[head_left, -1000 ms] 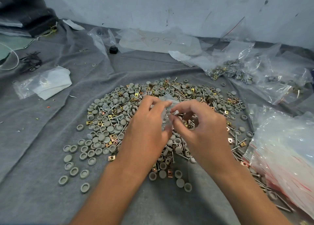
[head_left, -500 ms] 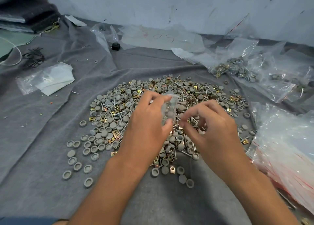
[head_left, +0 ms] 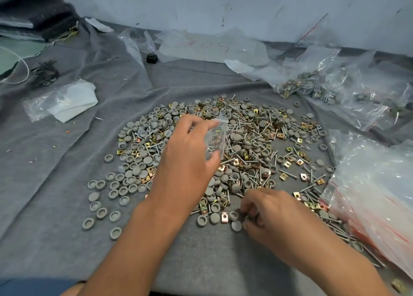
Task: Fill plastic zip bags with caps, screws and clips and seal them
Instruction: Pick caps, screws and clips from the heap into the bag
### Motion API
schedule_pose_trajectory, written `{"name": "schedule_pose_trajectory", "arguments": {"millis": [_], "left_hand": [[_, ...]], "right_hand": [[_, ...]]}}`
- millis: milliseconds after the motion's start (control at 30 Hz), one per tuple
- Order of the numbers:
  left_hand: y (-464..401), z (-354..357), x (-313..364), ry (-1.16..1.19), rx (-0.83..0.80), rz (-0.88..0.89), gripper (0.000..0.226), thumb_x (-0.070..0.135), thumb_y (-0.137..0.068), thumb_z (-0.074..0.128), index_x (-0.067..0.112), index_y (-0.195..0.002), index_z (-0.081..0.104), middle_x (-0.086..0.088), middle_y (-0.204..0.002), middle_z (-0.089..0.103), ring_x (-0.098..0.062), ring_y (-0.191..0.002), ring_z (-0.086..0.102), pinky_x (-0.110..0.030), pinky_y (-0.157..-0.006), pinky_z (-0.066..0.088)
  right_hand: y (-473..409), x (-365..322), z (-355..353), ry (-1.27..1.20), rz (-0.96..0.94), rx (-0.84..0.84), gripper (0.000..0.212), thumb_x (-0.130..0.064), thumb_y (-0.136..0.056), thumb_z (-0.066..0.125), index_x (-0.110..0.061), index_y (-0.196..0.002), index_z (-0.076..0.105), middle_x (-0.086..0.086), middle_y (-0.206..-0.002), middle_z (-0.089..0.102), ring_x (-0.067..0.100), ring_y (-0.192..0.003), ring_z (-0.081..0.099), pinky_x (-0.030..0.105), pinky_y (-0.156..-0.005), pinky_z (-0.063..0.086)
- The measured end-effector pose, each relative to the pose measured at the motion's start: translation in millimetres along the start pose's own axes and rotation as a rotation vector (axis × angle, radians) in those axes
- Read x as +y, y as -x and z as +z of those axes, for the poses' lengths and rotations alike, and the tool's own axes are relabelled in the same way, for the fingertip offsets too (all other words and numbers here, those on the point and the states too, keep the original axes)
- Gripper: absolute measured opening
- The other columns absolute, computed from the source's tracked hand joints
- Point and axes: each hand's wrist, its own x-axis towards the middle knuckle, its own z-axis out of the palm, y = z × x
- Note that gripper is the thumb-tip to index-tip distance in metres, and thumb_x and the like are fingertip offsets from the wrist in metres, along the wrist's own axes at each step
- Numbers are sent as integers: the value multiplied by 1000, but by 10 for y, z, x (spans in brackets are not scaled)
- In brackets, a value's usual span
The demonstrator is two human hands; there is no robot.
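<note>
Pinched between the left hand (head_left: 185,159)'s thumb and fingers, a small clear plastic zip bag (head_left: 215,139) hangs over the heap of grey round caps, silver screws and brass clips (head_left: 252,148). Below-right of it, the right hand (head_left: 270,215) curls its fingertips at a grey cap (head_left: 236,225) on the heap's near edge; bare grey cloth (head_left: 201,257) lies nearer.

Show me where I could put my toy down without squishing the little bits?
Bare grey cloth lies left of the pile of caps, screws and clips, below the white paper. Another bare strip sits between the forearms, near the bottom. The middle and the right side, by the plastic bags, are crowded.
</note>
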Motion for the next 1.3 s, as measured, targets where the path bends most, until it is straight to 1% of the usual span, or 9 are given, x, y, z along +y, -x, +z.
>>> {"name": "schedule_pose_trajectory", "arguments": {"millis": [100,367,533,733,867,967,1033,1133,1300], "left_hand": [[-1,9,7,1,1,3,59,23,-85,75,26,-140,55,16,-112,42,9,-82,47,8,-75,36],[0,-4,11,-1,-6,6,57,25,-87,74,26,-140,55,16,-112,42,7,-81,47,0,-69,39],[-9,2,2,20,-2,1,56,23,-86,75,24,-139,56,15,-112,42,7,-79,47,6,-79,35],[-13,19,-5,12,-10,5,57,25,-86,75,27,-140,55,15,-114,44,4,-80,48,-3,-68,39],[-18,38,-11,4,-12,9,57,22,-85,77,25,-138,57,14,-113,44,4,-77,47,-4,-66,37],[-12,75,18,-2,-18,30,57,21,-84,78,25,-138,57,14,-116,44,0,-78,47,-5,-71,36],[-7,105,49,-7,-25,38,57,23,-84,78,25,-137,57,14,-119,45,-1,-82,46,-7,-76,38],[-14,133,71,-10,-27,38,54,19,-81,80,22,-132,60,11,-119,47,-4,-83,49,-12,-75,39],[-19,139,48,1,-23,39,54,17,-82,79,22,-132,60,11,-118,47,-3,-83,47,-5,-67,36]], "right_hand": [[-33,7,2,-74,-64,21,30,-41,-94,57,-47,-121,44,-20,-102,52,5,-84,60,30,-74,55],[-103,-34,0,-55,-170,99,14,-49,-97,46,-43,-108,53,-21,-100,44,3,-83,57,27,-72,53],[-113,-50,93,-83,-172,114,19,-47,-95,56,-45,-110,44,-21,-97,47,3,-82,54,24,-69,52],[-163,9,98,-210,-158,152,21,-37,-87,64,-45,-99,50,-22,-93,52,1,-80,57,22,-68,53],[-239,47,-126,-440,-227,568,21,-27,-86,71,-33,-105,64,-21,-90,62,4,-85,63,12,-70,48],[-366,-29,-225,-432,-264,782,23,-22,-85,73,-25,-107,65,-17,-93,63,4,-83,61,9,-72,43],[-466,-79,-222,-355,-251,839,24,-19,-84,75,-22,-106,66,-14,-95,64,4,-83,55,12,-74,43],[-569,-116,-175,-221,-209,870,29,-18,-81,82,-19,-107,68,-12,-96,68,12,-89,54,30,-72,51],[-592,-110,-144,-233,-237,930,29,-28,-80,80,-19,-106,70,-16,-95,67,13,-85,54,26,-70,50]]}}
